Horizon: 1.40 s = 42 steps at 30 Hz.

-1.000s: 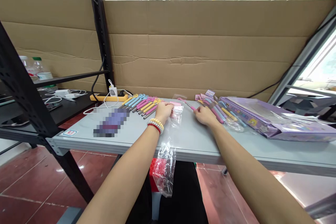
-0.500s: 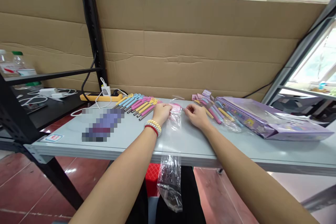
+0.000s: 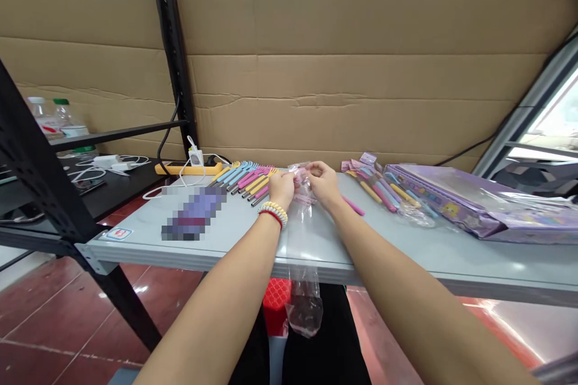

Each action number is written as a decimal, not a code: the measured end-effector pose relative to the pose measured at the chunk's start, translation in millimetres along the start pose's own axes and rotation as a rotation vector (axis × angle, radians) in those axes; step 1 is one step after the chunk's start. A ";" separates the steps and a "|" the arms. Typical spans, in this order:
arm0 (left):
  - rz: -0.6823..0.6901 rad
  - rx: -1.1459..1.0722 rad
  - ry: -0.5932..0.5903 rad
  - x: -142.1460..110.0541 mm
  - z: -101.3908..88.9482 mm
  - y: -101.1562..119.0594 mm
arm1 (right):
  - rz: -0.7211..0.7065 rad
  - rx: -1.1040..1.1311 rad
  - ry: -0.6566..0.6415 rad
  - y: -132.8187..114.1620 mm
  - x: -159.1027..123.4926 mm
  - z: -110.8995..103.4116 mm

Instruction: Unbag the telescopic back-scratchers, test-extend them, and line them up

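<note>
Near the table's middle, my left hand (image 3: 282,190) is closed on the top end of a long clear plastic bag (image 3: 304,289) with a pink printed part. My right hand (image 3: 323,184) pinches the same end from the other side. The bag runs toward me and hangs over the front edge. Behind my right wrist a pink stick (image 3: 354,206) lies partly hidden. To the left is a row of yellow, blue and pink claw-headed sticks (image 3: 249,179) with metal ends, like back scratchers. Several bagged sticks (image 3: 379,189) lie to the right.
A purple printed case (image 3: 456,198) stands on the right side of the grey table (image 3: 253,246). At left are a blurred-out item (image 3: 193,214) and a yellow power strip (image 3: 178,167). A black shelf post (image 3: 174,42) and a cardboard wall (image 3: 325,84) rise behind.
My right hand, apart from the bag before, has come left onto its top end. The pink stick behind my right wrist now shows. The whole view has shifted slightly.
</note>
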<state>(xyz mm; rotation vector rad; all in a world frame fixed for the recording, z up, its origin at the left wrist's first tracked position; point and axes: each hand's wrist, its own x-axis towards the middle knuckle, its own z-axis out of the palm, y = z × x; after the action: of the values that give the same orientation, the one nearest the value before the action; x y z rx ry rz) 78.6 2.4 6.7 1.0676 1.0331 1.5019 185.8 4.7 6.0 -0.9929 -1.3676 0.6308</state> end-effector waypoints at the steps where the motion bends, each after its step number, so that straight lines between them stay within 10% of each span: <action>1: 0.002 0.010 0.012 0.4 -0.5 -0.2 | -0.009 0.007 0.005 3.2 0.0 3.4; 36: -0.004 0.046 0.092 -10.2 -10.4 4.7 | -0.022 -0.448 0.309 -11.3 -18.6 -20.3; 39: 0.017 0.009 0.091 -10.6 -9.4 5.8 | -0.003 -0.457 0.320 -30.8 -50.3 -33.5; 42: 0.077 -0.058 0.127 -9.3 -8.4 5.3 | -0.067 -0.251 0.612 -41.9 -117.3 -44.5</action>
<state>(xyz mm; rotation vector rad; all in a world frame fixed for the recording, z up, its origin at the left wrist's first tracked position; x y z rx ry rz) 70.4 -8.3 8.5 0.9906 1.0393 1.6700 205.2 -124.7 -13.0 -1.2100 -0.9368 0.0796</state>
